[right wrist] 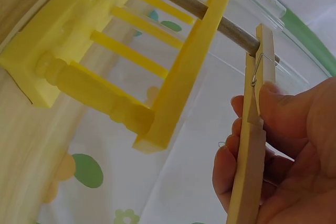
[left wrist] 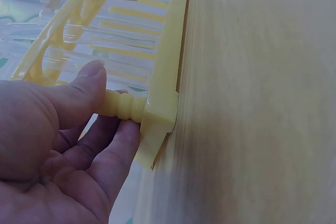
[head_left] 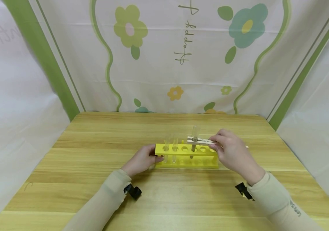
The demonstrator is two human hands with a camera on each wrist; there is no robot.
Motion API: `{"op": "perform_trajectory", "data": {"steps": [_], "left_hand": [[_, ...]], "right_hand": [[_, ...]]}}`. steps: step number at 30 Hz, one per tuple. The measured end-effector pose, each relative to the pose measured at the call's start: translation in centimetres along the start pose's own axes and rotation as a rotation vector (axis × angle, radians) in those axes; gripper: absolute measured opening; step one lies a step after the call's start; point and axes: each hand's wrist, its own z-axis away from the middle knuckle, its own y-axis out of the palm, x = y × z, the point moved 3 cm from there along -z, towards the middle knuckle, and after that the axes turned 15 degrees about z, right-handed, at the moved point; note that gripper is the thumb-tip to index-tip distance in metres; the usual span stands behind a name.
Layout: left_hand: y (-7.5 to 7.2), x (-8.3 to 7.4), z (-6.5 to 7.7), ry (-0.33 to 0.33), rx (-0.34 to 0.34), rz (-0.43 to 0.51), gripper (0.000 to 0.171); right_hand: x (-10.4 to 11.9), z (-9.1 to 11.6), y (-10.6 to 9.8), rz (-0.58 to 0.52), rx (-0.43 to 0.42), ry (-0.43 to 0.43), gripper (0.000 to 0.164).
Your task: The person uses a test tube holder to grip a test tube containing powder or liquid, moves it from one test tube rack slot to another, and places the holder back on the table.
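A yellow test tube rack [head_left: 186, 165] stands on the table, with clear test tubes [head_left: 175, 144] in its left holes. My left hand [head_left: 142, 160] grips the rack's left end post [left wrist: 118, 104] between thumb and fingers. In my right hand [head_left: 230, 152] is a wooden test tube holder [right wrist: 251, 150], pinched between thumb and curled fingers. The holder's jaws clamp a test tube [head_left: 194, 132] containing dark grey-brown contents. That tube passes down through a hole in the rack's top plate, its rounded bottom hanging above the base in the right wrist view.
The wood-grain table [head_left: 164, 199] extends around the rack on all sides. A white cloth [head_left: 158, 64] printed with flowers hangs behind its far edge, and pale cloth walls stand left and right. Pegs [right wrist: 152, 3] rise along the rack's back side.
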Motion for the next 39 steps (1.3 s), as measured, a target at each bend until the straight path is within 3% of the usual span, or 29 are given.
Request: {"op": "perform_trajectory", "data": {"steps": [39], "left_hand": [[0.0, 0.1, -0.1, -0.002, -0.007, -0.015, 0.018]], "right_hand": [[0.2, 1.2, 2.0, 0.003, 0.054, 0.020, 0.015]]}}
